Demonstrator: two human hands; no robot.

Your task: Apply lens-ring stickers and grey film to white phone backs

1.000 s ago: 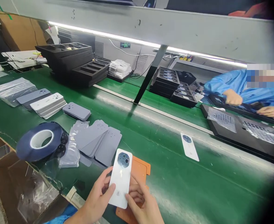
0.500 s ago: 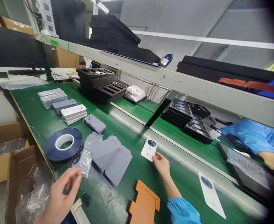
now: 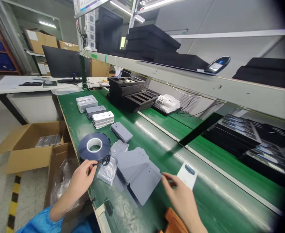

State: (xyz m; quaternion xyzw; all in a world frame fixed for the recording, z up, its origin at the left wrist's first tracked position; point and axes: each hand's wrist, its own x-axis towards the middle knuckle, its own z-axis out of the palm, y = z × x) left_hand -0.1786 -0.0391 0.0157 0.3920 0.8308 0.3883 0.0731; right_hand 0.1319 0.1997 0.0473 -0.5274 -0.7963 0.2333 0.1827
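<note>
My left hand (image 3: 81,178) is at the near edge of the dark blue roll (image 3: 84,147), thumb and fingers pinched together around something too small to make out. My right hand (image 3: 181,194) hovers beside the grey sheets (image 3: 146,184), its thumb and fingertips slightly apart with nothing visible between them. Just beyond it, a white phone-back piece (image 3: 187,176) with a dark camera area lies on the metal strip. Clear plastic film pieces (image 3: 107,171) lie between the roll and the grey sheets. An orange fixture (image 3: 175,223) is partly covered by my right forearm.
Stacks of white (image 3: 103,120) and grey plates (image 3: 121,132) stand behind the roll. Black trays (image 3: 126,92) are at the back. A slanted black post (image 3: 200,129) rises on the right. Open cardboard boxes (image 3: 28,158) sit below the left edge.
The view has swung left. My right hand has let go of the white piece and moved to the grey sheets. My left hand has reached the roll's edge.
</note>
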